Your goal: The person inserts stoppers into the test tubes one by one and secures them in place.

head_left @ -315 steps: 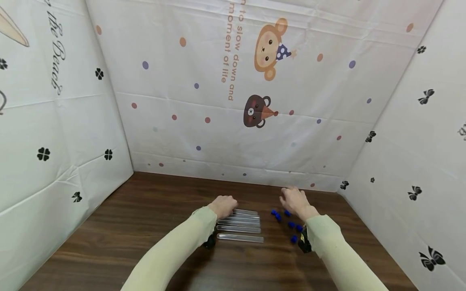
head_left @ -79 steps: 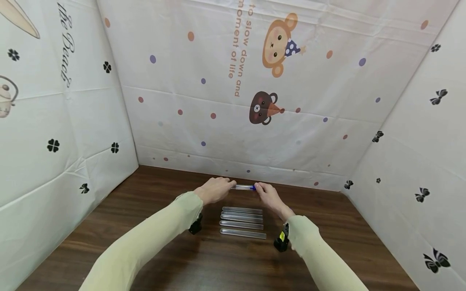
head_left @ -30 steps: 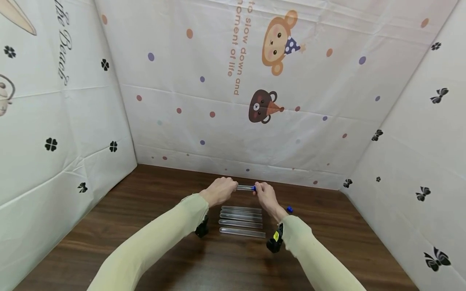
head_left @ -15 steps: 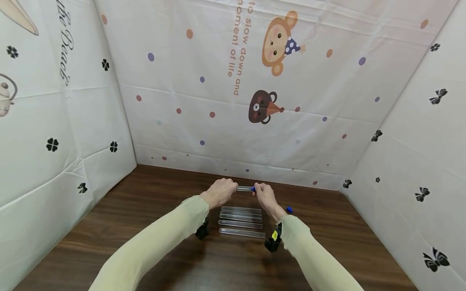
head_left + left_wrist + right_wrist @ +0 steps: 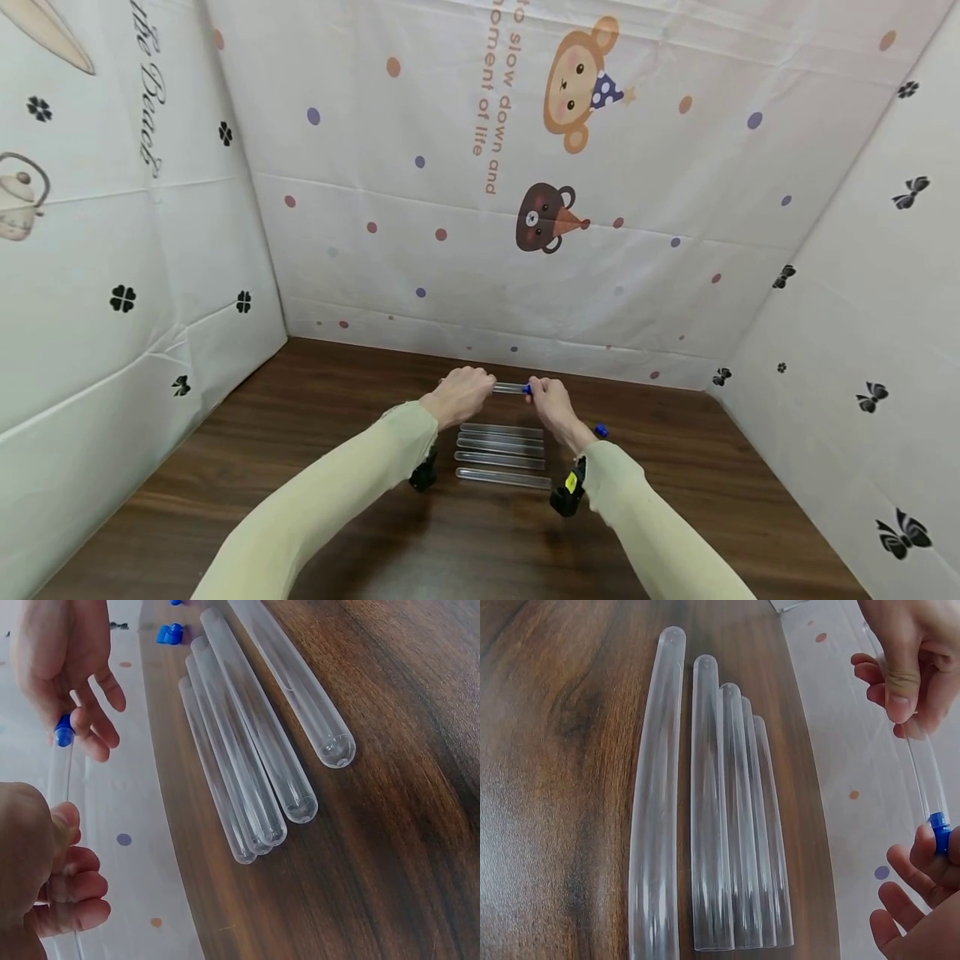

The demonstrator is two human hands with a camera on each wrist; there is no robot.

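Observation:
My left hand [image 5: 461, 396] grips a clear test tube [image 5: 510, 388] held level near the back of the table. At the tube's right end, my right hand [image 5: 553, 404] pinches a blue stopper [image 5: 940, 832] between thumb and fingers. In the right wrist view the stopper's narrower part sits at the tube's mouth. The left wrist view shows the same stopper [image 5: 64, 733] in line with the tube. The tube's far end is mostly hidden by my left hand. Several more clear test tubes [image 5: 501, 457] lie side by side on the table, nearer to me.
Loose blue stoppers [image 5: 170, 634] lie on the dark wooden table [image 5: 360, 517], right of the tubes; my right forearm hides part of that area. Printed white cloth walls [image 5: 337, 267] enclose the table at the back and both sides.
Earlier my left hand was at the row of tubes and my right hand over the stoppers. Both hands then met farther back with one tube and one stopper; lately they have barely moved.

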